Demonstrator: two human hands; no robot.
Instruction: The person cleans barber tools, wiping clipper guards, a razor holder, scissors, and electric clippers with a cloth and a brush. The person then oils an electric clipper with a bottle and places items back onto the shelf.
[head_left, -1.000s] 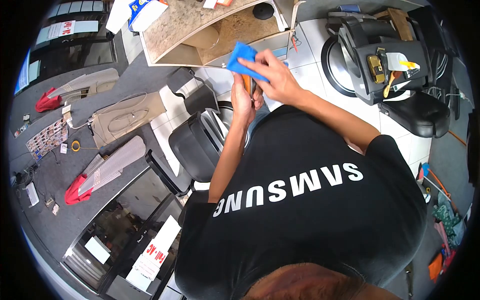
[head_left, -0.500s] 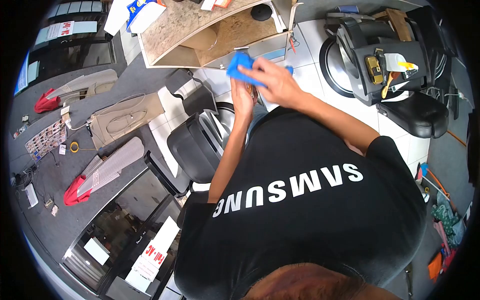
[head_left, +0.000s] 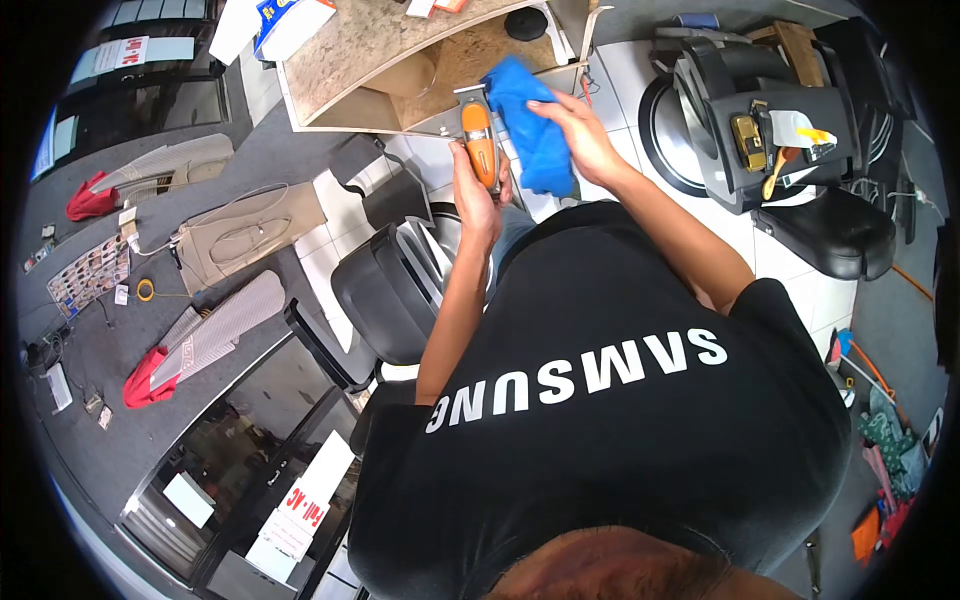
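My left hand (head_left: 474, 195) is closed around the lower body of an orange and silver hair clipper (head_left: 480, 145), whose blade end points away from me. Just to its right hangs a blue cloth (head_left: 532, 135), pinched in my right hand (head_left: 585, 135) along its right edge. The cloth is spread out lengthwise, close to the clipper; whether the two touch I cannot tell. Palm and fingers hide the clipper's rear end.
Ahead stands a wooden cabinet (head_left: 350, 55) with an open shelf. Black salon chairs (head_left: 385, 300) are at left; at right another black seat (head_left: 780, 130) carries a gold clipper (head_left: 747, 140) and a wooden-handled brush (head_left: 778, 172). A grey counter (head_left: 90, 360) runs along the far left.
The cloth, bunched over the clipper before, has moved right and opened out. My right hand has shifted right with it, leaving the clipper in my left hand uncovered.
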